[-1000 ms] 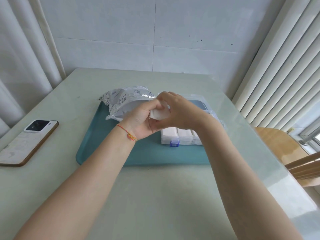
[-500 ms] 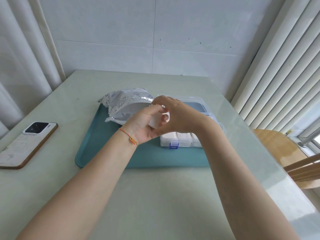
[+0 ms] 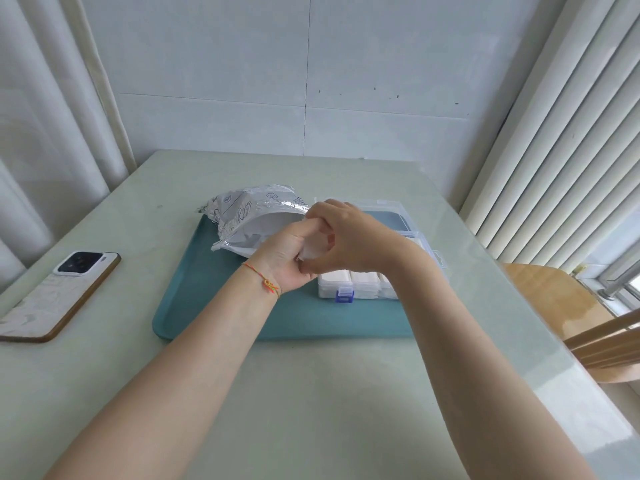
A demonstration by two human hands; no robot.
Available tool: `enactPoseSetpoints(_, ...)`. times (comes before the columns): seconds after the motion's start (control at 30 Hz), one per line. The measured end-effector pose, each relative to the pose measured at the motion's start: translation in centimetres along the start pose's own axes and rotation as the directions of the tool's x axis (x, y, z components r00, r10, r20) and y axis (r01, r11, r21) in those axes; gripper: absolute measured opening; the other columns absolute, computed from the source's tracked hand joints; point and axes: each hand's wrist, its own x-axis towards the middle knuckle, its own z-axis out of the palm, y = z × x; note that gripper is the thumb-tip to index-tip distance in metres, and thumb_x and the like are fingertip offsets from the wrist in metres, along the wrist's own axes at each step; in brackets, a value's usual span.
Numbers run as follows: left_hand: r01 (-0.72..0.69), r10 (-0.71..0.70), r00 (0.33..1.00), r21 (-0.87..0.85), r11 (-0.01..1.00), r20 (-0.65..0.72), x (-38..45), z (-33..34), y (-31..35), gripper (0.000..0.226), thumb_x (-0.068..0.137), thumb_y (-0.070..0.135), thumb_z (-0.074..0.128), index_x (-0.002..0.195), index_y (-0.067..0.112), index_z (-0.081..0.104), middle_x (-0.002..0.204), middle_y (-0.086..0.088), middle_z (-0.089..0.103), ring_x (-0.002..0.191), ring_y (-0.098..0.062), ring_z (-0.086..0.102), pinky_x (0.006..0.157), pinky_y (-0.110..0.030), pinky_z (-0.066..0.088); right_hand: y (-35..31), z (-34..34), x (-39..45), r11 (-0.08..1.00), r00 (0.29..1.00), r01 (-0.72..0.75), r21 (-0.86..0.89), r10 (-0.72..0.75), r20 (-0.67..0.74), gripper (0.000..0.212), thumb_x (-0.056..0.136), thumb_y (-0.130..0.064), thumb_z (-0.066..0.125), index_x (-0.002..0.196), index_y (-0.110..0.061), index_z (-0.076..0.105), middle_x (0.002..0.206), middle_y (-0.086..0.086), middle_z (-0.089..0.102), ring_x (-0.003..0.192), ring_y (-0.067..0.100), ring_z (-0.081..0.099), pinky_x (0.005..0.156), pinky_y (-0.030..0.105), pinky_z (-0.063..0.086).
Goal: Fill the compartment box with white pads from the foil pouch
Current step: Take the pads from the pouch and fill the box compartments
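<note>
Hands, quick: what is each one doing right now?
Left hand: fingers curled, gripping the white pad.
Right hand: fingers curled round the same white pad, above the compartment box.

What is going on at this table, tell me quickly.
A person is loading white pads from a foil pouch into a clear compartment box. Both sit on a teal tray. Right now the left hand and right hand together hold one white pad above the tray, between pouch and box. The box's near compartments already hold pads. A phone lies on the table to the left.
</note>
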Motion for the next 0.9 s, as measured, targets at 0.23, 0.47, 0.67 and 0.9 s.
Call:
enactPoseSetpoints(0.23, 0.021, -0.051, 0.993, 0.26, 0.965, 0.109, 0.8, 1.6, 0.0, 0.017, 0.076, 0.009, 0.068, 0.085, 0.02, 0.058, 0.06, 0.005, 0.045, 0.046, -0.007, 0.035, 0.043, -0.017, 0.026, 3.0, -5.0, -2.1, 0.958, 0.987, -0.095, 0.272, 0.055, 0.152, 0.033, 0.091, -0.025, 0.065, 0.124, -0.029, 0.062, 0.122, -0.01, 0.061, 0.116, 0.006, 0.055, 0.101, 0.023, 0.04)
enactPoseSetpoints(0.47, -0.098, -0.062, 0.969, 0.6, 0.794, 0.241, 2.3, 4.8, -1.1, 0.029, 0.081, 0.001, 0.058, 0.059, 0.019, 0.056, 0.053, 0.002, 0.037, 0.047, -0.01, 0.028, 0.05, -0.024, 0.015, 7.1, -5.9, -3.2, 0.922, 0.993, -0.114, 0.37, 0.102, 0.052, 0.007, 0.087, -0.023, 0.072, 0.094, -0.025, 0.073, 0.113, -0.012, 0.069, 0.107, 0.0, 0.062, 0.097, 0.025, 0.048)
enactPoseSetpoints(0.67, -0.108, -0.047, 0.974, 0.636, 0.764, 0.222, 3.8, 7.9, -2.7, 0.038, 0.072, 0.007, 0.064, 0.108, 0.015, 0.058, 0.068, -0.001, 0.05, 0.059, -0.012, 0.046, 0.053, -0.024, 0.034, 9.3, -6.8, -4.7, 0.963, 0.992, -0.117, 0.244, 0.123, -0.007, 0.009, 0.091, -0.027, 0.066, 0.099, -0.024, 0.069, 0.116, -0.009, 0.067, 0.109, 0.005, 0.06, 0.095, 0.02, 0.042)
enactPoseSetpoints(0.9, -0.136, 0.28, 0.954, 0.686, 0.715, -0.103, 5.3, 8.1, -4.5, 0.026, 0.081, 0.01, 0.065, 0.105, 0.014, 0.057, 0.095, -0.01, 0.06, 0.077, -0.02, 0.062, 0.076, -0.039, 0.057, 12.6, -9.1, -6.3, 0.951, 0.956, -0.266, 0.16, 0.282, -0.084, 0.005, 0.089, -0.01, 0.059, 0.088, -0.014, 0.062, 0.086, 0.003, 0.073, 0.073, 0.018, 0.069, 0.061, 0.025, 0.05)
